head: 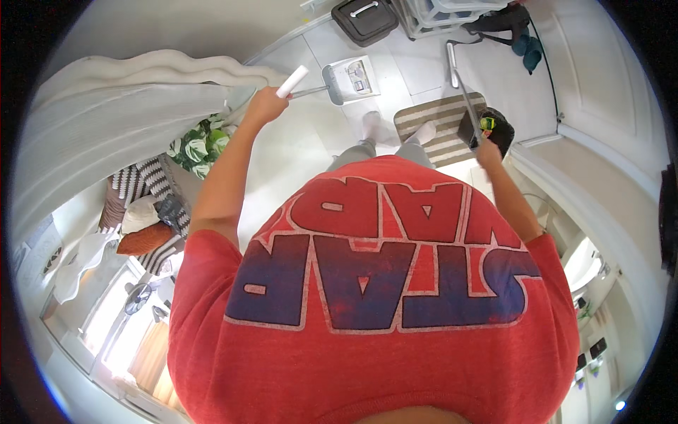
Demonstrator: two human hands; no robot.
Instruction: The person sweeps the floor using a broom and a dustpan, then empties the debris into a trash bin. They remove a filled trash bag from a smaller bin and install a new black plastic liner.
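Note:
My left hand (269, 104) is closed around the white grip (292, 81) of a long-handled dustpan. A thin metal rod runs from that hand to the white and grey pan (350, 80), which is low over or on the floor tiles and bears a printed label. My right hand (488, 154), slightly blurred, grips the grey pole (469, 106) of a floor tool. At its far end is a narrow white head (452, 64), by the floor; I cannot tell whether it is a broom or a squeegee. The pole passes over a black bin (498, 130) beside my right hand.
My feet stand by a striped mat (442, 122). Ahead are a dark lidded box (364, 21), clear plastic drawers (445, 16), a black bag (500, 24) and teal slippers (528, 50). A curtain (132, 114) and leafy plant (198, 146) are left, a white door (609, 69) right.

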